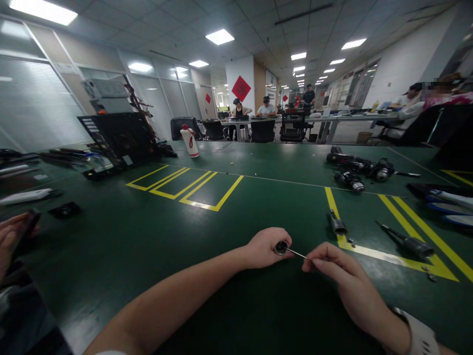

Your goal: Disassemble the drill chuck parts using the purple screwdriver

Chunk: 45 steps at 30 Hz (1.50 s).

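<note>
My left hand (264, 248) is closed around a small round metal part (281, 247), with its open end turned toward me, low over the green table (155, 236). My right hand (334, 266) pinches a thin metal pin-like tool (296, 253) whose tip reaches into that part. The two hands sit close together near the table's front middle. A short metal cylinder (337, 225) and a dark screwdriver-like tool (405, 240) lie just beyond my right hand, on the yellow lines.
Dark lens-like parts (356, 170) lie at the far right, and a white and red bottle (190, 140) stands at the far middle. A black case (121, 138) stands at the left. Another person's hand (13, 236) holds a dark object at the left edge. People sit at distant desks.
</note>
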Motion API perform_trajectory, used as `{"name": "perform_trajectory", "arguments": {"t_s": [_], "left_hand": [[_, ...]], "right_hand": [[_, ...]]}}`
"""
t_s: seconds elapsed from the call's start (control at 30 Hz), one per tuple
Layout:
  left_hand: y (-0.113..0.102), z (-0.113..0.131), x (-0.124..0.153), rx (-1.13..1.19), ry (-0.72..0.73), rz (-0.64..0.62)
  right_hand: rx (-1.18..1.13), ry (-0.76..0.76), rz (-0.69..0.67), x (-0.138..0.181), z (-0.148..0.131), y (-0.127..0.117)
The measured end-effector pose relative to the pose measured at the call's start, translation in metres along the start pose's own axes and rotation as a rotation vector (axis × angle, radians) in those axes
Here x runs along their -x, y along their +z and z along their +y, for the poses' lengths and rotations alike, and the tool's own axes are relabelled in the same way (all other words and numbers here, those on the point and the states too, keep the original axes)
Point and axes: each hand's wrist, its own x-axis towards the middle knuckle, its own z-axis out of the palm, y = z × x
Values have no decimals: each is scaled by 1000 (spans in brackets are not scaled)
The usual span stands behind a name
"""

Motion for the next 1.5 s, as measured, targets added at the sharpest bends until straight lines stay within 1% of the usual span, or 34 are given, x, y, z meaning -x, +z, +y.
{"name": "perform_trajectory", "arguments": {"t_s": [0.1, 0.17, 0.27, 0.43, 0.47, 0.53, 0.6, 0.73, 0.9, 0.97, 1.0, 1.07, 1.23, 1.3, 1.37, 1.5], "left_hand": [[-1, -1, 0, 36, 2, 1], [-1, 0, 0, 45, -5, -5], [-1, 0, 0, 41, -8, -13], [4, 0, -1, -59, 22, -13], [4, 0, -2, -82, 34, -21], [5, 1, -2, -110, 49, -39], [4, 1, -1, -110, 49, -47], [2, 2, 0, -73, 38, -45], [0, 2, 0, -26, 15, -42], [-1, 3, -1, -22, 9, -47], [-1, 3, -1, -27, 10, -50], [-1, 3, -1, -38, 17, -53], [3, 3, 0, -100, 44, -53], [4, 4, 1, -144, 63, -55], [4, 5, 1, -178, 66, -49], [2, 7, 2, -192, 46, -66]], "right_hand": [[-151, 50, 27, -1, 5, 3], [-149, 38, 26, 0, 7, 4], [24, -34, 21, 5, 9, 4], [401, -253, 48, 18, 3, 10], [449, -278, 36, 19, 1, 11], [495, -280, 12, 20, -2, 13], [460, -231, -3, 18, -5, 12], [269, -104, -7, 9, -4, 4], [6, -4, 55, 0, 6, 0], [-55, 13, 78, 0, 9, 1], [-54, 10, 83, 1, 9, 1], [28, -24, 78, 5, 7, 2], [426, -246, 41, 19, -4, 9], [509, -271, -1, 20, -7, 11], [501, -246, -22, 19, -8, 12], [292, -149, 8, 11, -4, 6]]}}
